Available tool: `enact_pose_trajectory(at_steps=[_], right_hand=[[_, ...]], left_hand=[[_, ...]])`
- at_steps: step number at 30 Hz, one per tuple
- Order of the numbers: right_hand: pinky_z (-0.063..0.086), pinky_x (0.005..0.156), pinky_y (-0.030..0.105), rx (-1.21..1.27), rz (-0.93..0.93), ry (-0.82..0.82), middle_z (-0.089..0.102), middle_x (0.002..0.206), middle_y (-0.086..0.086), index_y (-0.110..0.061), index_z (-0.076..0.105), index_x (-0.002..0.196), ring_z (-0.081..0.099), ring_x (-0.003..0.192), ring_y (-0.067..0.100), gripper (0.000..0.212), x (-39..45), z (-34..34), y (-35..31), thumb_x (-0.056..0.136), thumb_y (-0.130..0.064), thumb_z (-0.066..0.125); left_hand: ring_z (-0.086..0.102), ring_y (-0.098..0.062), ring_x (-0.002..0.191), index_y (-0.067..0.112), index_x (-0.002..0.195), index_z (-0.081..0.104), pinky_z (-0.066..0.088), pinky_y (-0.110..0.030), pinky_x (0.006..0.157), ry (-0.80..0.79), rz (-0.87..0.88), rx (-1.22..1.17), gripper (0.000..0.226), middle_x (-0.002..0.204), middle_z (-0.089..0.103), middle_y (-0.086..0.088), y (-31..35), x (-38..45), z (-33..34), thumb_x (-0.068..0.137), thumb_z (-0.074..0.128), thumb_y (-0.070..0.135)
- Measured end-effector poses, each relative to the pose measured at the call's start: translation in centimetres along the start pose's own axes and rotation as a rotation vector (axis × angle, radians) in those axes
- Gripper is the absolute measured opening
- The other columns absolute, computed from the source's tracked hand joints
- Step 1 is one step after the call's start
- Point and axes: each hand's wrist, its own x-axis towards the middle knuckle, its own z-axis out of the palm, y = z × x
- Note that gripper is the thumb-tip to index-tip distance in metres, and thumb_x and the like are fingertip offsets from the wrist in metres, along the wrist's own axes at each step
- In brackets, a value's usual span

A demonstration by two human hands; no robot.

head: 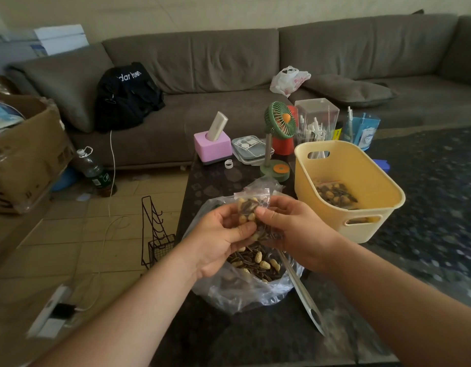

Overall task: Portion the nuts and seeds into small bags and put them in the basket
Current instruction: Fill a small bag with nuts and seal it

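Observation:
A small clear zip bag [251, 205] holding peanuts and striped sunflower seeds is gripped between both hands above the table. My left hand [221, 237] holds its left side with thumb and fingers; my right hand [295, 229] pinches its right side. Directly below sits a large clear plastic bag [242, 290], open, full of the same nut and seed mix [255, 260]. A metal spoon handle [305, 298] sticks out of it toward me. To the right stands a yellow basket [361, 234] with a filled small bag [335, 194] inside.
On the dark table behind: a green desk fan [278, 133], a pink holder [212, 147], a flat lidded box [249, 149], clear containers with pens [316, 120]. A wire rack [155, 234] stands on the floor left of the table, a sofa [229, 62] behind.

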Motion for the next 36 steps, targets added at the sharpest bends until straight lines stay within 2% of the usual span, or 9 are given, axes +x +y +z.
enact_pose_trajectory(at_steps=[5, 8, 12, 15, 20, 22, 27, 31, 36], right_hand=[[0.053, 0.102, 0.064, -0.002, -0.045, 0.028, 0.074, 0.116, 0.026, -0.002, 0.07, 0.122, 0.072, 0.112, 0.044, 0.026, 0.2, 0.3, 0.0, 0.104, -0.019, 0.062], [0.055, 0.1, 0.063, -0.029, -0.04, 0.048, 0.075, 0.113, 0.024, -0.003, 0.071, 0.12, 0.073, 0.11, 0.041, 0.025, 0.3, 0.3, -0.3, 0.105, -0.02, 0.061], [0.055, 0.1, 0.063, -0.018, -0.027, 0.046, 0.076, 0.114, 0.023, -0.006, 0.072, 0.121, 0.073, 0.111, 0.04, 0.023, 0.2, 0.6, -0.3, 0.105, -0.02, 0.062], [0.058, 0.098, 0.06, -0.048, -0.037, 0.05, 0.076, 0.113, 0.02, -0.008, 0.073, 0.119, 0.074, 0.109, 0.038, 0.022, 0.1, 0.9, -0.3, 0.104, -0.02, 0.063], [0.064, 0.085, 0.043, -0.045, -0.01, 0.041, 0.078, 0.11, 0.016, -0.01, 0.074, 0.118, 0.077, 0.102, 0.03, 0.022, -0.1, 0.9, -0.7, 0.103, -0.023, 0.064], [0.064, 0.088, 0.046, -0.05, 0.011, 0.039, 0.078, 0.11, 0.018, -0.007, 0.074, 0.116, 0.076, 0.103, 0.031, 0.026, 0.1, 0.9, -0.6, 0.102, -0.028, 0.067], [0.062, 0.091, 0.056, -0.132, 0.027, 0.121, 0.078, 0.099, 0.02, -0.006, 0.076, 0.103, 0.076, 0.1, 0.037, 0.021, 0.6, 0.8, 0.1, 0.097, -0.026, 0.074], [0.064, 0.085, 0.047, -0.111, 0.038, 0.103, 0.078, 0.1, 0.021, -0.003, 0.074, 0.108, 0.078, 0.095, 0.035, 0.019, 0.5, 0.6, 0.2, 0.098, -0.019, 0.072], [0.064, 0.088, 0.047, -0.122, 0.084, 0.053, 0.078, 0.106, 0.02, -0.003, 0.072, 0.115, 0.077, 0.1, 0.034, 0.021, 0.5, 0.7, 0.7, 0.095, -0.012, 0.075]], left_hand=[[0.077, -0.026, 0.102, 0.008, 0.124, 0.067, 0.066, -0.032, 0.076, -0.037, -0.022, 0.011, 0.05, 0.111, 0.077, -0.013, -0.2, -0.2, 0.1, 0.076, 0.078, 0.002], [0.073, -0.034, 0.118, 0.013, 0.123, 0.071, 0.065, -0.045, 0.087, 0.068, -0.003, 0.055, 0.045, 0.125, 0.075, -0.017, 0.0, -0.4, 0.3, 0.08, 0.08, 0.027], [0.076, -0.031, 0.111, 0.026, 0.099, 0.083, 0.063, -0.051, 0.09, 0.177, 0.063, 0.12, 0.014, 0.112, 0.08, -0.013, 0.4, -0.4, 0.5, 0.091, 0.074, 0.033], [0.076, -0.032, 0.11, 0.031, 0.092, 0.084, 0.063, -0.048, 0.089, 0.195, 0.1, 0.177, 0.016, 0.108, 0.08, -0.013, 0.3, -0.4, 0.5, 0.1, 0.07, 0.028], [0.075, -0.028, 0.113, 0.031, 0.1, 0.083, 0.061, -0.053, 0.098, 0.225, 0.131, 0.233, 0.015, 0.11, 0.081, -0.007, -0.3, -0.2, 0.3, 0.102, 0.069, 0.035], [0.075, -0.027, 0.114, 0.025, 0.107, 0.081, 0.059, -0.053, 0.101, 0.202, 0.126, 0.227, 0.021, 0.113, 0.081, -0.008, -0.4, -0.2, 0.3, 0.097, 0.07, 0.04], [0.077, -0.026, 0.108, 0.013, 0.119, 0.072, 0.063, -0.037, 0.085, 0.103, 0.096, 0.212, 0.041, 0.109, 0.081, -0.009, -0.6, -0.1, -0.1, 0.08, 0.079, 0.025], [0.079, -0.021, 0.093, 0.005, 0.123, 0.068, 0.063, -0.027, 0.073, 0.052, -0.015, 0.146, 0.037, 0.102, 0.081, -0.012, -0.6, 0.0, -0.7, 0.09, 0.071, -0.009], [0.079, -0.02, 0.093, 0.008, 0.122, 0.068, 0.062, -0.034, 0.081, 0.129, -0.114, 0.219, 0.027, 0.103, 0.082, -0.01, -1.0, 0.2, -1.5, 0.096, 0.072, 0.003]])
